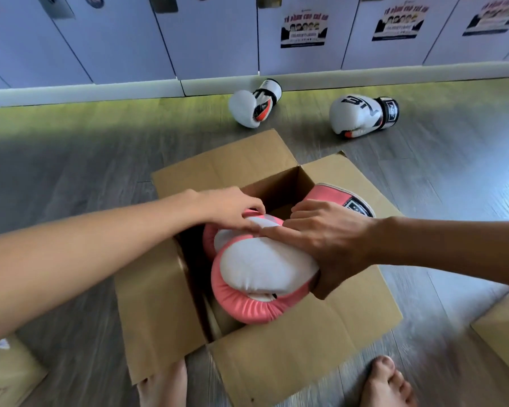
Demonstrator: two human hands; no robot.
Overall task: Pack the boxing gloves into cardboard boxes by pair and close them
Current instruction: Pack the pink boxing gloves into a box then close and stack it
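Observation:
An open cardboard box (321, 327) sits on the floor in front of me, all flaps spread out. A pink and white boxing glove (259, 277) lies across its opening, cuff toward the far right corner. My right hand (332, 242) grips this glove from the right side. A second pink glove (210, 239) shows only as an edge underneath. My left hand (229, 210) rests its fingertips on the far left of the gloves. Two white gloves lie apart on the floor beyond the box, the left white glove (252, 104) and the right white glove (362, 114).
White locker doors (218, 39) with posters line the far wall. Another cardboard box (506, 327) shows at the right edge and another box (3, 374) at the lower left. My bare feet (388, 383) stand at the near flap on grey wooden floor.

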